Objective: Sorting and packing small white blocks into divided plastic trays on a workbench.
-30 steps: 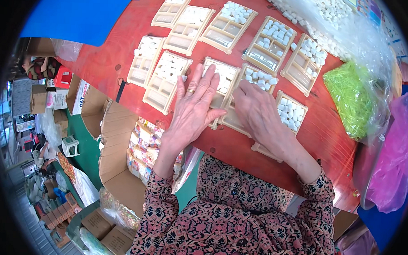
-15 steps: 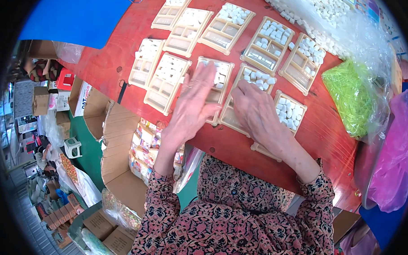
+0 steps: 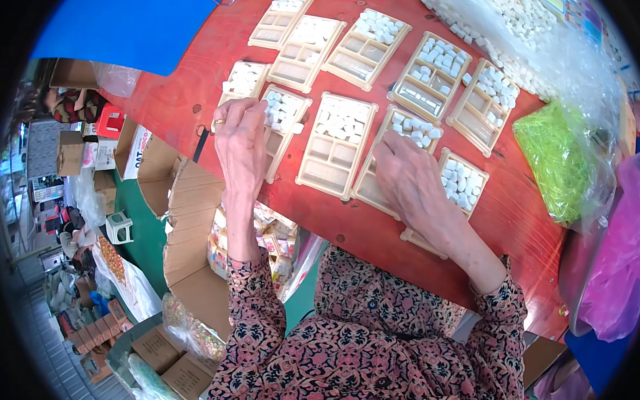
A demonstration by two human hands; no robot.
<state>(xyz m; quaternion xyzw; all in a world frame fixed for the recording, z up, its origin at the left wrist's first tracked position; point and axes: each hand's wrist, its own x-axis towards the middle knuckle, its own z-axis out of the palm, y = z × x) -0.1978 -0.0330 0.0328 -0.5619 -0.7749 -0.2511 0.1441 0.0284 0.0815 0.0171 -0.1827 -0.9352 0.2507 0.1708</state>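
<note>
Several cream compartment trays stand in rows on the red table, with small white marshmallow-like pieces in their far compartments. My left hand [image 3: 239, 144], a ring on one finger, is curled over the left front tray [image 3: 228, 97], hiding much of it. Whatever its bent fingers may hold is hidden. The middle front tray [image 3: 332, 152] lies uncovered between my hands, its near sections bare. My right hand [image 3: 411, 185] reaches over the tray beside it [image 3: 371, 182], fingers bent down close to the white pieces [image 3: 415, 128]. Its fingertips are hidden. A further tray [image 3: 462, 178] is partly behind my right wrist.
A heap of white pieces [image 3: 520, 16] under clear plastic lies at the far right of the red table [image 3: 319, 221]. Near it are a bag of green shredded filler [image 3: 555, 162] and a pink plastic bag [image 3: 617, 260]. An open carton [image 3: 195, 245] with packets stands below left.
My left hand has moved left, off the middle front tray, and its spread fingers are now curled. My right hand stays bent over the same tray. The view has shifted slightly.
</note>
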